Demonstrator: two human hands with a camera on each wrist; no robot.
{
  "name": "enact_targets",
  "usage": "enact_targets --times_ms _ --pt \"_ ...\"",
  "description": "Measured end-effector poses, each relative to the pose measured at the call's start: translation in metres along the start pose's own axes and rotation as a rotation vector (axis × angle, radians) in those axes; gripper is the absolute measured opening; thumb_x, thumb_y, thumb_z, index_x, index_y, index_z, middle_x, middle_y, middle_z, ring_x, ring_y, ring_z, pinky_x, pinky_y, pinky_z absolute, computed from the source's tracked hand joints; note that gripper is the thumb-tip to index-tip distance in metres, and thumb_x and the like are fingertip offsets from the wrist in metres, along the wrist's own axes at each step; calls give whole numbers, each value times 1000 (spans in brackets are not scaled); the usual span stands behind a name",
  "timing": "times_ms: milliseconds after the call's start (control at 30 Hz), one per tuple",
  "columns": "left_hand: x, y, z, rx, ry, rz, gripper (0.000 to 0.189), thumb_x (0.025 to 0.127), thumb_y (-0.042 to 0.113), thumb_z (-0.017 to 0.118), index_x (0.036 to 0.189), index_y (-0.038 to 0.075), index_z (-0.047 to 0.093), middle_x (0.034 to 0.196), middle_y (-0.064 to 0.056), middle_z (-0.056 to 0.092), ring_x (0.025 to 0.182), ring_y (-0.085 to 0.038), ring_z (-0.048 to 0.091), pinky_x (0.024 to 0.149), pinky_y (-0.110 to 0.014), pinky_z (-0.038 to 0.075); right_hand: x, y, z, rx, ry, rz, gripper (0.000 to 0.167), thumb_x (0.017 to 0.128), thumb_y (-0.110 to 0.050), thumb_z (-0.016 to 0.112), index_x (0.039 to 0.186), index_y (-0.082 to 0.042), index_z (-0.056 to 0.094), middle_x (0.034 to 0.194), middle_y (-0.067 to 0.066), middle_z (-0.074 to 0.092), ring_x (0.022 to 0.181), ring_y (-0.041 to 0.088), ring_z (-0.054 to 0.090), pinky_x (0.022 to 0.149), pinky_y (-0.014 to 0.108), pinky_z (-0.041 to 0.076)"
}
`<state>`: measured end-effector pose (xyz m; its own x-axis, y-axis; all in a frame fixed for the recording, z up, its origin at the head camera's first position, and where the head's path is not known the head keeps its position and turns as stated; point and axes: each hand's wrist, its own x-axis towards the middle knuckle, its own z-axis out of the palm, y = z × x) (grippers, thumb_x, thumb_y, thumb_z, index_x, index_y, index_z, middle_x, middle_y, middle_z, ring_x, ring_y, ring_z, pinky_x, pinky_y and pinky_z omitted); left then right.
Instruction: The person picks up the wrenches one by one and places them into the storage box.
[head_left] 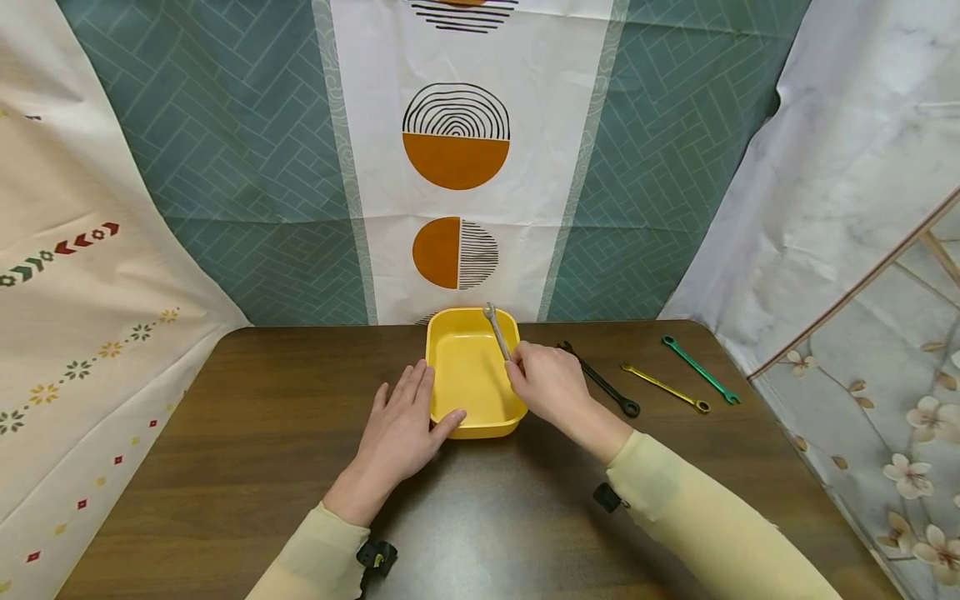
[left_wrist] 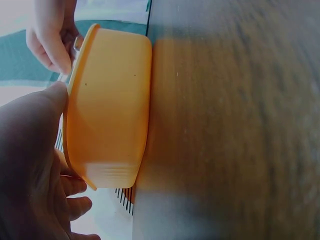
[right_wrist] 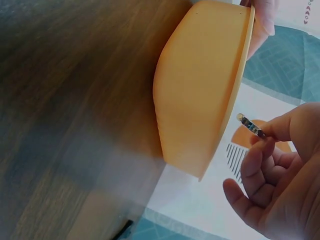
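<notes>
Pale-yellow fabric sleeves cross my view.
I see the straight-fingered left hand touching a yellow rectangular tub; the right hand pinches a silver metal wrench.

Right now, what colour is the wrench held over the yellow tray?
Silver-grey wrench, best seen from the head view.

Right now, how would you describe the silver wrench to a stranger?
On the brown table stands a yellow tray. Over its right side, the right hand grips the silver wrench. Unlike the black wrench, yellow wrench and green wrench, it is held.
</notes>
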<state>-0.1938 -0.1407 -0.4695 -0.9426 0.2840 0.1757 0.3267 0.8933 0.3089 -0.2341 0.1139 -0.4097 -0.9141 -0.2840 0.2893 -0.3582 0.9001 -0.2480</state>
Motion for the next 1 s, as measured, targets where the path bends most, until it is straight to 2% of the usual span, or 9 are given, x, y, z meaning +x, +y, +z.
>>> enact_targets --times_ms 467,767,867,1000 --pt "0 0 0 12 4 0 98 109 70 52 170 -4 33 179 -21 28 165 -41 28 127 -71 24 10 -8 10 -24 -19 -15 21 107 -24 71 90 -12 72 70 -4 59 60 16 55 57 36 48" --pt "0 0 -1 13 0 -5 98 109 70 52 170 -4 33 179 -21 28 165 -41 28 127 -71 24 17 -17 19 -38 -62 -15 22 107 -26 72 90 -12 72 66 -5 58 60 17 55 58 37 49" --pt "0 1 -1 9 -1 -6 98 109 70 53 170 -4 33 179 -20 27 165 -42 28 127 -71 24 19 -20 23 -59 -51 -34 22 107 -26 72 89 -12 72 66 -5 59 65 20 59 67 41 55" --pt "0 1 -1 6 5 -5 97 109 69 54 170 -4 34 179 -21 28 164 -42 29 127 -71 24 20 -23 28 -90 -25 -70 23 107 -24 73 88 -11 73 67 -2 64 74 26 66 87 46 57"
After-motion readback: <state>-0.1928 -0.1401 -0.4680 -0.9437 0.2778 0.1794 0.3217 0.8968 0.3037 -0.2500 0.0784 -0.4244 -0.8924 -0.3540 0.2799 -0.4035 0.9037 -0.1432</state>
